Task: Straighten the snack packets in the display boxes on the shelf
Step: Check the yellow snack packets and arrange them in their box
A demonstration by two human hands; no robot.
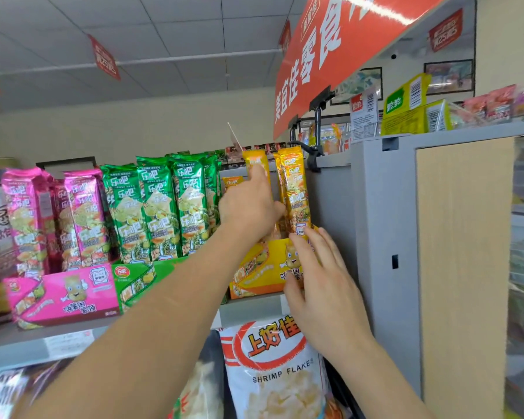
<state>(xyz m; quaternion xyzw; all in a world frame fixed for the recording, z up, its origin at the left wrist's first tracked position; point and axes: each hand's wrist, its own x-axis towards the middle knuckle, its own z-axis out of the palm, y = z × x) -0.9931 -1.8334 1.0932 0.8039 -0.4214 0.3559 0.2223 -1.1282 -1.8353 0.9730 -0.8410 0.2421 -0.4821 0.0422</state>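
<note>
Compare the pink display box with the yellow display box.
The pink display box holds pink packets; the yellow display box holds yellow packets. No hand touches the pink display box; the right hand rests against the yellow display box. Both show a cartoon potato and stand on one shelf.

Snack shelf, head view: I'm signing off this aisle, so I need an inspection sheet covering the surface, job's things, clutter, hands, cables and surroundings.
Surface: grey shelf, carrying three boxes side by side.
Job's things: yellow display box holds upright yellow packets with gaps between them. The green packets stand packed in the green display box, and the pink packets in the pink display box.
Clutter: nothing seen.
Hands: left hand is on a yellow packet, its grip hidden. The right hand has straight fingers against the yellow display box's front.
Cables: nothing seen.
Surroundings: shrimp flake bag below the shelf, red banner overhead, grey column to the right.
</note>
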